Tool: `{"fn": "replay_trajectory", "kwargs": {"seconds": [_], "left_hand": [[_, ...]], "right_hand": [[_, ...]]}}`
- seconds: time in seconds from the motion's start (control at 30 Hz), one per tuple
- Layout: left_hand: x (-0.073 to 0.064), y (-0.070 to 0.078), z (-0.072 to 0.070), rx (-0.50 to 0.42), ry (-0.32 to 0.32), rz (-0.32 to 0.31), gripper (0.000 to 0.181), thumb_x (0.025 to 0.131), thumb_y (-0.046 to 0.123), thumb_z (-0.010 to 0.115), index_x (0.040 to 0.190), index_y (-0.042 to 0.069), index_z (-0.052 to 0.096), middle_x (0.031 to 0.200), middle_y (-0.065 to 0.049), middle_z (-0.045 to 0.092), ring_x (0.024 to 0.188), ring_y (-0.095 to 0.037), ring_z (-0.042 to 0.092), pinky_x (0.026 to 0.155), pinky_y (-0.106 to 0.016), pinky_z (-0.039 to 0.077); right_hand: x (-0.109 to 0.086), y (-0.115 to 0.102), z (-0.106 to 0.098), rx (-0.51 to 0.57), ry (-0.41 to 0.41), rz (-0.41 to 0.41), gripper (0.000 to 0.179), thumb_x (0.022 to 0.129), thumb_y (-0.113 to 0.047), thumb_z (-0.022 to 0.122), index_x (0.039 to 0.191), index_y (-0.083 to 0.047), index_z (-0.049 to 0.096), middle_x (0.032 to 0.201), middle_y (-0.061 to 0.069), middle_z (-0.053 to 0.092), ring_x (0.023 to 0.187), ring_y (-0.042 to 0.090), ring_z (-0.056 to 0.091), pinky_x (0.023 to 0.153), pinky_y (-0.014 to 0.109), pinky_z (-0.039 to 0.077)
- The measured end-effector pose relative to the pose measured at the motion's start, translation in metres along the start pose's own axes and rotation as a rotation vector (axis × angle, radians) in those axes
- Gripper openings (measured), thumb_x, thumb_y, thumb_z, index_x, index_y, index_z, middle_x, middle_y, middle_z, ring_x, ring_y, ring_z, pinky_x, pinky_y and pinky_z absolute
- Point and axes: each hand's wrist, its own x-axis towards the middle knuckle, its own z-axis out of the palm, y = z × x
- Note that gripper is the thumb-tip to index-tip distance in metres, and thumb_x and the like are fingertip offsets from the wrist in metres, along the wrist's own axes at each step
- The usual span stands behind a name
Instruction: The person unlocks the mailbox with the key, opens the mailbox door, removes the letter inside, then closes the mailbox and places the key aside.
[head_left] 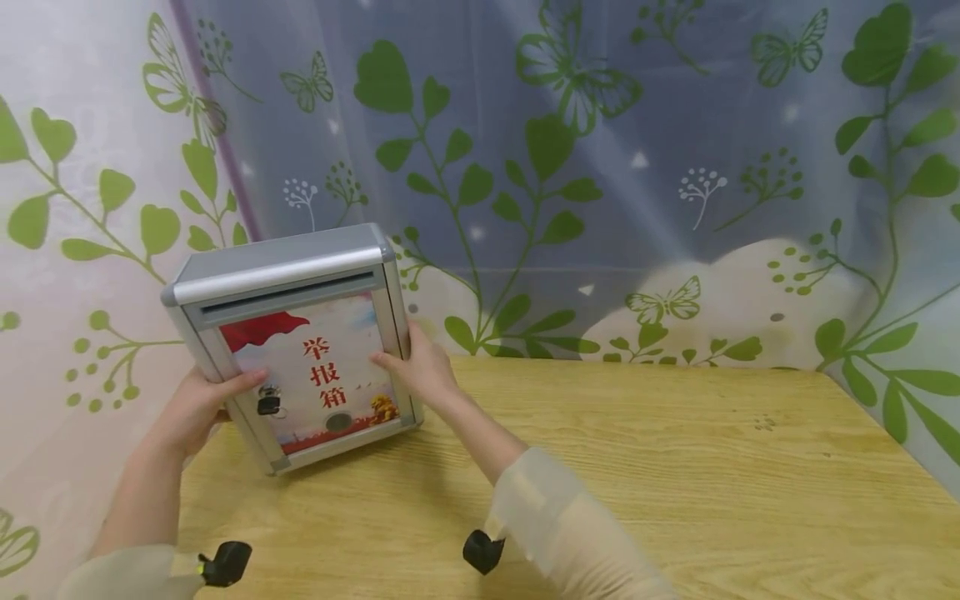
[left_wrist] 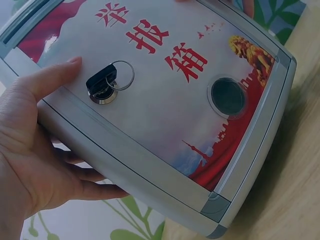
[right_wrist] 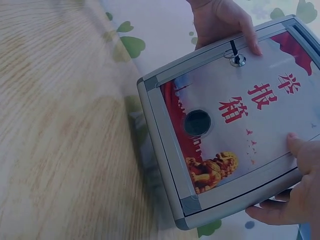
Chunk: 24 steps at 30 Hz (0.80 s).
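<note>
"So where is the box (head_left: 311, 358) you have there?"
"Tilted over the left part of the tabletop (head_left: 675, 467); the fingers of your left hand (head_left: 197, 404) and right hand (head_left: 426, 371) grip its two sides. Whether its lower edge touches, I can't tell."
"Can you see anything inside?"
"No: your front panel (left_wrist: 145, 95) is closed, and the slot (head_left: 288, 294) and round window (left_wrist: 227, 96) show only dark."
"And around it?"
"A key (left_wrist: 101, 79) sits just beside your left thumb (left_wrist: 57, 76); leaf-printed cloth (head_left: 465, 100) hangs behind."
</note>
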Motion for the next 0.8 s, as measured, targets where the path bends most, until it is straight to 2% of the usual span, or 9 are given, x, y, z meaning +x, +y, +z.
{"fn": "replay_trajectory", "kwargs": {"seconds": [0.2,0.3,0.63,0.8], "left_hand": [[0.005,0.008,0.004,0.033,0.022,-0.016,0.031,0.090,0.015,0.061,0.111,0.031,0.046,0.095,0.019,0.063,0.086,-0.003,0.061,0.068,-0.035,0.050],[0.007,0.011,0.006,0.051,0.020,-0.023,0.030,0.090,0.016,0.060,0.112,0.032,0.046,0.096,0.020,0.062,0.088,-0.003,0.060,0.069,-0.035,0.050],[0.015,0.022,0.015,0.033,0.003,-0.022,0.026,0.090,0.017,0.061,0.109,0.029,0.049,0.098,0.019,0.062,0.089,-0.004,0.060,0.071,-0.037,0.050],[0.019,0.028,0.021,0.035,-0.001,-0.016,0.034,0.090,0.018,0.062,0.115,0.033,0.046,0.102,0.020,0.061,0.091,-0.004,0.060,0.072,-0.037,0.049]], "right_hand": [[0.004,0.001,-0.010,0.010,0.005,-0.047,0.077,0.085,-0.034,0.066,0.146,-0.010,0.026,0.131,0.013,0.051,0.116,0.027,0.051,0.096,0.040,0.040],[0.005,0.000,-0.015,0.008,0.004,-0.070,0.074,0.086,-0.033,0.066,0.145,-0.010,0.029,0.126,0.013,0.054,0.111,0.027,0.054,0.093,0.039,0.042],[0.007,-0.001,-0.030,-0.011,0.009,-0.034,0.079,0.085,-0.037,0.065,0.147,-0.009,0.024,0.130,0.014,0.052,0.114,0.028,0.053,0.093,0.041,0.042],[0.009,-0.001,-0.040,-0.009,0.015,-0.046,0.075,0.085,-0.036,0.066,0.144,-0.007,0.029,0.125,0.015,0.054,0.112,0.029,0.053,0.094,0.040,0.042]]}}
